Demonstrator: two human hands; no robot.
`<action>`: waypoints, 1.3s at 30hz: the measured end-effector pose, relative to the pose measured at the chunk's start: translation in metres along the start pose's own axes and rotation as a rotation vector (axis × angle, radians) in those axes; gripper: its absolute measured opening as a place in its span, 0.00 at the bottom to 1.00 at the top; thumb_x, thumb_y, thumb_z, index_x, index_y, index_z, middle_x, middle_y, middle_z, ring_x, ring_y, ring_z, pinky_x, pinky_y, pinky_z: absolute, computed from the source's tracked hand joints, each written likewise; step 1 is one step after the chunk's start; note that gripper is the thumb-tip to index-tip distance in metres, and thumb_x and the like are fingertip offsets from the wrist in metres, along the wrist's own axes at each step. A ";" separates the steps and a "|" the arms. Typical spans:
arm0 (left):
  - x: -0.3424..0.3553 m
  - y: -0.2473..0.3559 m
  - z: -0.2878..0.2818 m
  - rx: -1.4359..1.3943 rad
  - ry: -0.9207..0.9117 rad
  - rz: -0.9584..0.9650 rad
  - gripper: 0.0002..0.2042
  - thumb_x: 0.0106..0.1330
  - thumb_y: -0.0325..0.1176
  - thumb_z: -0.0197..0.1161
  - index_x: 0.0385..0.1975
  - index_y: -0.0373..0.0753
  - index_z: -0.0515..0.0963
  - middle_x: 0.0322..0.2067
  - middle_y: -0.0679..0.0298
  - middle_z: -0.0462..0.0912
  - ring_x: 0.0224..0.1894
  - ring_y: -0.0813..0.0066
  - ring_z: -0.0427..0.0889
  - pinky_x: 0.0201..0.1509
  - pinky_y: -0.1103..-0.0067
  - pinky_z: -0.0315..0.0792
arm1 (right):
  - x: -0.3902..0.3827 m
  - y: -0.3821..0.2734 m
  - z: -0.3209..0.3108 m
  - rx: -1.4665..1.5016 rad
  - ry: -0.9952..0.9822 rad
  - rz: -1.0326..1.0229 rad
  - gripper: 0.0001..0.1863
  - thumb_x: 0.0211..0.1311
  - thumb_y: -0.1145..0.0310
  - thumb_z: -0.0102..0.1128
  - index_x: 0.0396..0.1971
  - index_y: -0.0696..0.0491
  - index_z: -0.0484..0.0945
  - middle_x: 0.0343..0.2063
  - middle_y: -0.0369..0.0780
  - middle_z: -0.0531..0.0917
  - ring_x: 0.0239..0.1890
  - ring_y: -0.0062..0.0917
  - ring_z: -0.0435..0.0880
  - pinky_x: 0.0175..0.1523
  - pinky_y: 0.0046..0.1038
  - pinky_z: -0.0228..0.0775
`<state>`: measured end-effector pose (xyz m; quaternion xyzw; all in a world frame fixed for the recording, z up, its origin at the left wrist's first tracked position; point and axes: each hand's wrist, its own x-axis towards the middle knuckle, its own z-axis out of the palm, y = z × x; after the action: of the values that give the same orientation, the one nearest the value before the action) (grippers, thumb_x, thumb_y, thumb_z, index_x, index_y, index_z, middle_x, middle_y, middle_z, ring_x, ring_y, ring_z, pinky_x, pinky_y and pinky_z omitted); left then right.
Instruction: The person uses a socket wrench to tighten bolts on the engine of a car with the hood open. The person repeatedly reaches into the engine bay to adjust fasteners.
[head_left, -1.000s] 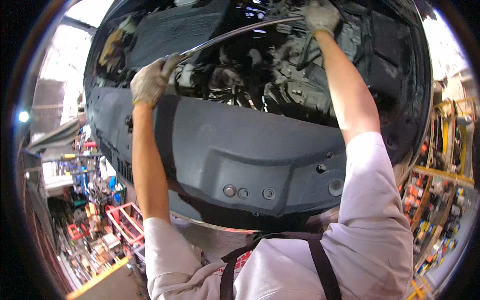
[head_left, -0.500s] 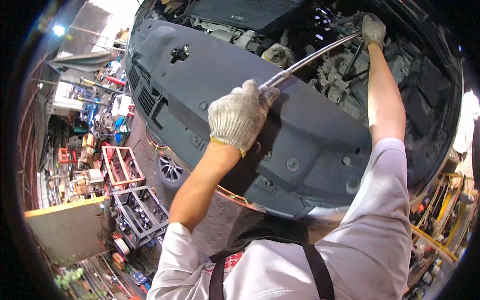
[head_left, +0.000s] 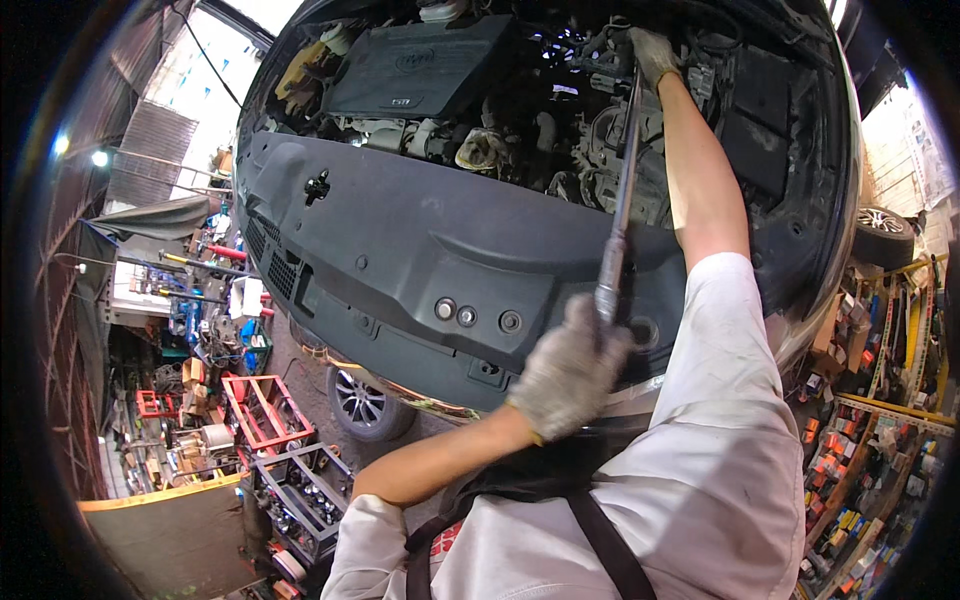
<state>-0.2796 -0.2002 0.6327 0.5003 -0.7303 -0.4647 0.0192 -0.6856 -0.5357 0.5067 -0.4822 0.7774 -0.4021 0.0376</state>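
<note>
A long-handled wrench (head_left: 626,185) of bare metal runs from the engine bay out over the dark front cover panel (head_left: 400,235). Wrapped round its near end is my gloved left hand (head_left: 575,370), slightly blurred. My gloved right hand (head_left: 655,55) closes over the wrench's far end, deep in the engine bay; its fingertips and whatever the wrench head sits on are hidden. Beneath the shaft and my right forearm lie grimy metal engine parts (head_left: 605,135). Two small round metal pieces (head_left: 455,312), like sockets, rest on the panel left of the wrench.
A black engine cover (head_left: 415,65) fills the bay's left side, and a black box (head_left: 755,135) its right. To the left are a car wheel (head_left: 365,403), a red metal frame (head_left: 268,410) and a grey frame cart (head_left: 300,485). Shelves of boxed parts (head_left: 870,480) line the right.
My left hand has swung the wrench's near end rightward and toward my body, so the shaft now stands nearly upright in view. My right hand stays at its far end. The view has shifted too.
</note>
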 end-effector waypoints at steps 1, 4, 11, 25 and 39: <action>0.000 0.006 0.004 -0.031 -0.041 0.006 0.21 0.70 0.44 0.59 0.51 0.35 0.64 0.32 0.40 0.80 0.38 0.41 0.82 0.41 0.58 0.74 | -0.006 -0.001 -0.006 0.106 -0.026 0.033 0.23 0.65 0.50 0.49 0.44 0.54 0.82 0.47 0.50 0.84 0.53 0.47 0.79 0.57 0.41 0.67; 0.004 -0.006 -0.005 -0.208 -0.156 0.029 0.23 0.68 0.45 0.60 0.53 0.34 0.65 0.35 0.39 0.80 0.42 0.39 0.80 0.48 0.58 0.72 | 0.004 0.000 -0.001 0.166 0.020 0.064 0.25 0.64 0.50 0.49 0.45 0.55 0.82 0.49 0.50 0.83 0.55 0.45 0.78 0.59 0.39 0.65; 0.006 -0.033 -0.107 -0.422 -0.174 -0.035 0.21 0.70 0.37 0.62 0.56 0.31 0.69 0.36 0.65 0.75 0.34 0.81 0.70 0.40 0.80 0.71 | -0.030 -0.075 -0.027 0.607 0.363 0.152 0.22 0.61 0.53 0.55 0.37 0.57 0.85 0.32 0.52 0.85 0.35 0.43 0.82 0.44 0.45 0.72; 0.281 -0.086 -0.347 0.667 0.208 0.342 0.14 0.63 0.38 0.65 0.38 0.32 0.79 0.23 0.61 0.77 0.26 0.74 0.71 0.35 0.72 0.69 | 0.026 -0.081 0.012 0.546 0.809 0.275 0.16 0.61 0.64 0.52 0.30 0.61 0.84 0.26 0.48 0.86 0.30 0.38 0.82 0.42 0.38 0.70; 0.355 -0.097 -0.351 0.525 0.192 0.397 0.16 0.63 0.39 0.66 0.41 0.33 0.79 0.29 0.61 0.81 0.31 0.77 0.73 0.39 0.75 0.71 | 0.076 -0.025 0.045 0.588 0.793 0.174 0.16 0.67 0.65 0.52 0.25 0.59 0.83 0.23 0.45 0.86 0.26 0.32 0.81 0.37 0.36 0.70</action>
<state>-0.2141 -0.7036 0.6089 0.3777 -0.9030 -0.1988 0.0484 -0.6883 -0.6267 0.5178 -0.1943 0.6230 -0.7519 -0.0932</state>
